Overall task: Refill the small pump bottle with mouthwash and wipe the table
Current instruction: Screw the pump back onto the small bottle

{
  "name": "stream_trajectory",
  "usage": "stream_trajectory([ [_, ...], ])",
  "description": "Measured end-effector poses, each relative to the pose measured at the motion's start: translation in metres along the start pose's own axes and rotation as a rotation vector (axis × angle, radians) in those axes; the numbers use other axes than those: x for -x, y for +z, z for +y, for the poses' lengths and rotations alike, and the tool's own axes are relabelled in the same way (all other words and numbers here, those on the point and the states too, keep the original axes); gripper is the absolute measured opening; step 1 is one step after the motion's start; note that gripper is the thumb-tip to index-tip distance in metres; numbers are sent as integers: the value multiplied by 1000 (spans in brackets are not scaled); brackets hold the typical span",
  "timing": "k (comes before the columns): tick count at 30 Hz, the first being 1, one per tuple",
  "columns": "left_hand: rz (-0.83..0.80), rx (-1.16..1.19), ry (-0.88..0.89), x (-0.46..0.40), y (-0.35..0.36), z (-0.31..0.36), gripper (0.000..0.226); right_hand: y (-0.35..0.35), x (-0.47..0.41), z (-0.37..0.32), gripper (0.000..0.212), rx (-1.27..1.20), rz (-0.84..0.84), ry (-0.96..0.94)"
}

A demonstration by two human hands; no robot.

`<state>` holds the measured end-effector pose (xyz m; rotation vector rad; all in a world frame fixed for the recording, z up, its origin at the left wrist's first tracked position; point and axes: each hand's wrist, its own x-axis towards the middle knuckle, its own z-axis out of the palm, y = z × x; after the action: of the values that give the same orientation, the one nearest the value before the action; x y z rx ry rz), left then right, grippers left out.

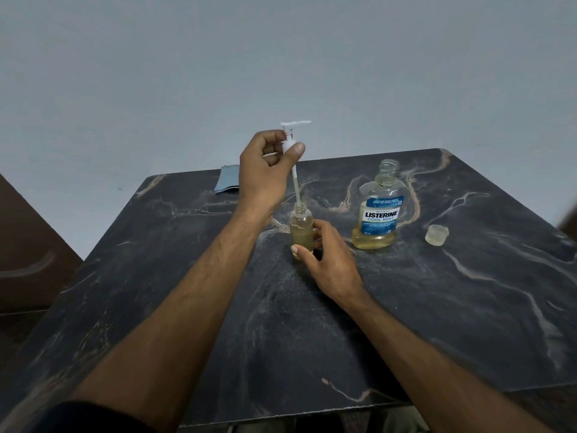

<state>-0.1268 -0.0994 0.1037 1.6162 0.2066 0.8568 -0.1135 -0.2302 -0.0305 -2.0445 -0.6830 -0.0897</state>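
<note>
Refilled, it seems — left hand [265, 170] pinches the pump head [292, 135], tube tip at the neck of the small pump bottle [301, 228], which right hand [324, 254] clasps on the table [437, 307] — next: lower straight, screw down

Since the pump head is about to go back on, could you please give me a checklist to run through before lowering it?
1. Dip tube tip at the small pump bottle mouth: ok.
2. Right hand steadying the bottle, upright: ok.
3. Left hand gripping the pump head: ok.
4. Bottle holds mouthwash: ok.
5. Listerine bottle capped: not ok; cap lies beside it.
6. Spills on table: cannot tell.
</note>
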Motion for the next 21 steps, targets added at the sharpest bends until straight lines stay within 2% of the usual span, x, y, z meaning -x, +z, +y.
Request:
stream_trajectory([
  [13,-93,-93,-41,50,-6,-51,28,-2,3,-3,53,-20,10,-33],
  [21,-132,-104,-50,54,-13,-51,32,-2,4,-5,54,-8,7,-37],
])
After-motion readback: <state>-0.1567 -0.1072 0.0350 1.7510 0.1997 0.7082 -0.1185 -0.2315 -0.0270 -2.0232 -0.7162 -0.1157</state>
